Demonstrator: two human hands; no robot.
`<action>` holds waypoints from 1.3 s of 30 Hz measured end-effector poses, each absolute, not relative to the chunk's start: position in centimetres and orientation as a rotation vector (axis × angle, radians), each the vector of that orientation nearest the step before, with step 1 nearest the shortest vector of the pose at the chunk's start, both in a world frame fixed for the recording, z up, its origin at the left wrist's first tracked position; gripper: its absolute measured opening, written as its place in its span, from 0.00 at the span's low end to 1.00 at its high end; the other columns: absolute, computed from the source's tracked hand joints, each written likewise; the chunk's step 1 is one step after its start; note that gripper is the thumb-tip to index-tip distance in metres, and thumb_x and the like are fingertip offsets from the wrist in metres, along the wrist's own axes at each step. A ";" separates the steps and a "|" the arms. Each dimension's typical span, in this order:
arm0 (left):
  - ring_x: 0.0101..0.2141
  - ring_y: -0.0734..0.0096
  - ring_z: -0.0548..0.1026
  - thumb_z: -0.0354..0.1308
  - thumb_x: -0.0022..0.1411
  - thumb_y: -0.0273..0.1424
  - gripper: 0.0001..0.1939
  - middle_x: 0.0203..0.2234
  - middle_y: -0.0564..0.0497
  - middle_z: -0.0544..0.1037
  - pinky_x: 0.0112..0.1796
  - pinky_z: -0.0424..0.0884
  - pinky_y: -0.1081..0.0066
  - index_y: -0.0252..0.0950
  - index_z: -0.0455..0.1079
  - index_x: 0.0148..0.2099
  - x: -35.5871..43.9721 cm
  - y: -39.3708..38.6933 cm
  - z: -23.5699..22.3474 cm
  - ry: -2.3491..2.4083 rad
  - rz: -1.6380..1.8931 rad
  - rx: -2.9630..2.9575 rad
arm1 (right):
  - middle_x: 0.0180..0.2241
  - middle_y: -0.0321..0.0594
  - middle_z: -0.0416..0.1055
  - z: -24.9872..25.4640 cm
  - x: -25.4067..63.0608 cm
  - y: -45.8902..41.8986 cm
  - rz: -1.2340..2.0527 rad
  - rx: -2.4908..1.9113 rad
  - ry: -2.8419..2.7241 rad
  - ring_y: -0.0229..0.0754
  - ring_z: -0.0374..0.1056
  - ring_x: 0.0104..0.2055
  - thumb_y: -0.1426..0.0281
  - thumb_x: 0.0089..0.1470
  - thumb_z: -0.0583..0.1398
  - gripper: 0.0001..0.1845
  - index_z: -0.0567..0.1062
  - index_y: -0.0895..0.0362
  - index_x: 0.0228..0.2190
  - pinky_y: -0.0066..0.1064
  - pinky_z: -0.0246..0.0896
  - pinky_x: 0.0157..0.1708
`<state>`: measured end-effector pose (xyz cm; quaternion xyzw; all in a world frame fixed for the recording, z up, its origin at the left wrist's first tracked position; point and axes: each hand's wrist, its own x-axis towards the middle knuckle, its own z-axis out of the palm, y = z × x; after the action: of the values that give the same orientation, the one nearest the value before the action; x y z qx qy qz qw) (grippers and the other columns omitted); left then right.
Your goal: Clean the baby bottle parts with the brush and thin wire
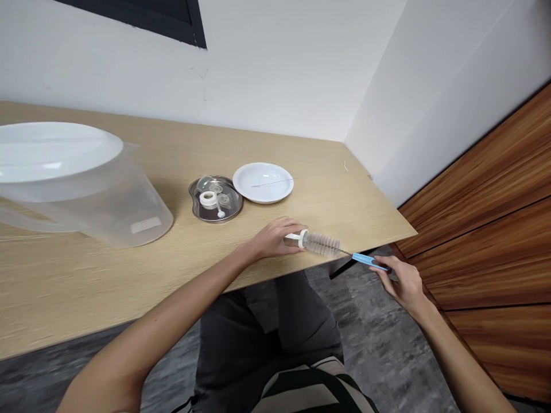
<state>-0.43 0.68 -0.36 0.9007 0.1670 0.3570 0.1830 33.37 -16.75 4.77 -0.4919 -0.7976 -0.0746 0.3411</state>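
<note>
My left hand [279,237] is closed around a small clear baby bottle [293,242] with a white rim, lying sideways just above the table's front edge. My right hand [402,281] pinches the blue handle of a bottle brush [323,245]. The brush's pale bristles are at the bottle's mouth, mostly outside it; whether the tip is inside I cannot tell. Beyond my left hand, a metal tray [198,209] holds a white ring [208,199], clear bottle parts and a small white-ended piece. Touching the tray, a white dish [263,197] has a thin wire-like rod [273,183] across it.
A large translucent pitcher [116,212] with a white lid [55,152] stands at the left of the wooden table [129,287]. A white wall rises behind. Wood-panelled doors [486,229] are on the right, past the table's corner.
</note>
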 end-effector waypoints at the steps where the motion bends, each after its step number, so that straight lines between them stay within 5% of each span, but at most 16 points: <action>1: 0.45 0.60 0.77 0.65 0.61 0.42 0.23 0.45 0.42 0.80 0.46 0.72 0.64 0.35 0.73 0.54 -0.4 0.6 -0.3 0.462 1.005 2.546 | 0.26 0.39 0.77 4.8 33.3 -16.8 -0.188 -1.338 -2.046 0.37 0.71 0.24 0.65 0.61 0.62 0.06 0.75 0.56 0.37 0.27 0.65 0.25; 5: 0.46 0.60 0.77 0.64 0.61 0.42 0.23 0.46 0.42 0.80 0.46 0.72 0.64 0.36 0.73 0.54 -0.3 0.4 -0.1 0.448 0.980 2.551 | 0.12 0.31 0.61 4.7 32.4 -16.8 0.436 -1.724 -1.668 0.34 0.56 0.12 0.51 0.65 0.54 0.27 0.68 0.55 0.21 0.27 0.50 0.14; 8: 0.46 0.60 0.77 0.64 0.61 0.42 0.22 0.46 0.43 0.80 0.46 0.72 0.63 0.37 0.74 0.54 -0.4 0.5 -0.1 0.464 0.960 2.548 | 0.10 0.31 0.58 4.6 32.0 -16.7 0.824 -1.744 -1.560 0.36 0.56 0.12 0.47 0.66 0.48 0.31 0.66 0.54 0.20 0.28 0.53 0.14; 12: 0.46 0.60 0.77 0.65 0.61 0.42 0.23 0.46 0.43 0.80 0.46 0.71 0.64 0.37 0.73 0.55 -0.5 0.7 -0.2 0.504 0.965 2.534 | 0.32 0.42 0.76 4.7 32.5 -16.8 0.078 -1.614 -1.843 0.41 0.72 0.31 0.54 0.60 0.61 0.19 0.73 0.56 0.44 0.31 0.67 0.28; 15: 0.46 0.60 0.77 0.65 0.60 0.43 0.24 0.46 0.43 0.80 0.46 0.71 0.63 0.37 0.73 0.55 -0.5 0.7 -0.2 0.508 0.981 2.524 | 0.46 0.49 0.76 4.8 32.5 -16.8 -0.480 -1.415 -2.125 0.47 0.74 0.45 0.63 0.56 0.66 0.24 0.71 0.55 0.53 0.35 0.71 0.40; 21: 0.45 0.60 0.77 0.64 0.62 0.43 0.22 0.46 0.43 0.81 0.46 0.71 0.63 0.37 0.74 0.54 -0.5 0.5 0.2 0.447 0.956 2.551 | 0.43 0.50 0.78 3.8 31.5 -15.9 -0.671 -1.173 -2.398 0.45 0.73 0.39 0.78 0.62 0.58 0.19 0.70 0.58 0.55 0.36 0.66 0.38; 26: 0.46 0.60 0.76 0.63 0.63 0.43 0.22 0.47 0.42 0.80 0.47 0.71 0.62 0.38 0.73 0.55 -0.6 0.7 0.0 0.456 0.970 2.603 | 0.34 0.43 0.77 3.2 31.2 -15.9 -0.041 -1.449 -2.308 0.41 0.71 0.32 0.69 0.68 0.52 0.13 0.75 0.57 0.46 0.32 0.62 0.34; 32: 0.46 0.59 0.76 0.63 0.63 0.40 0.21 0.46 0.42 0.80 0.47 0.71 0.61 0.39 0.73 0.56 -1.1 1.0 0.4 0.433 1.062 2.662 | 0.20 0.33 0.60 3.4 32.1 -16.4 1.027 -1.697 -1.716 0.35 0.54 0.22 0.48 0.65 0.51 0.28 0.73 0.57 0.28 0.29 0.48 0.24; 39: 0.47 0.60 0.77 0.69 0.57 0.42 0.26 0.47 0.43 0.80 0.49 0.72 0.63 0.38 0.74 0.55 -1.9 0.9 1.3 0.606 1.190 2.397 | 0.18 0.29 0.53 1.8 33.6 -17.1 1.175 -1.646 -1.239 0.33 0.45 0.20 0.43 0.55 0.59 0.28 0.74 0.58 0.31 0.27 0.39 0.21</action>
<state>-1.95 0.94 1.34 0.8564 0.2166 0.4250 0.1975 33.56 -17.12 1.81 -0.6433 -0.4843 0.4592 0.3752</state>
